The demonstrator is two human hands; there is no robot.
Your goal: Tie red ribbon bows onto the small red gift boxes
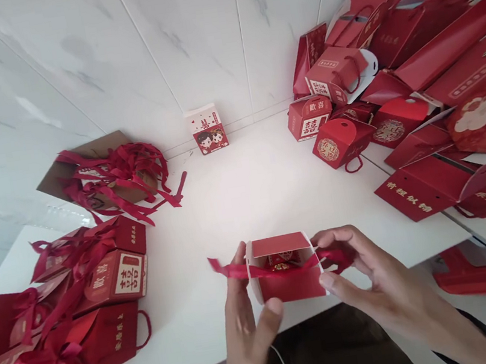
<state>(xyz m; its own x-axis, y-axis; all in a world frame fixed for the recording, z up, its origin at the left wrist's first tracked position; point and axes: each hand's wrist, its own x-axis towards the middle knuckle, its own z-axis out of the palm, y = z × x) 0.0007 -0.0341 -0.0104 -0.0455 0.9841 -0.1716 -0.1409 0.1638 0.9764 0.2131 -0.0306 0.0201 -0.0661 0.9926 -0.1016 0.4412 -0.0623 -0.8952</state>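
Note:
A small red gift box with its lid flap up is held over the near edge of the white table. A red ribbon crosses its open top, and something red and gold lies inside. My left hand grips the box's left side, thumb on the front, fingers pinching the ribbon's left end. My right hand holds the right side, with its fingers closed on the ribbon's right end.
Finished ribbon-tied boxes and red bags pile up at the left. A cardboard box of red ribbons sits behind them. A small cartoon-couple box stands by the tiled wall. Folded and flat red boxes fill the right side.

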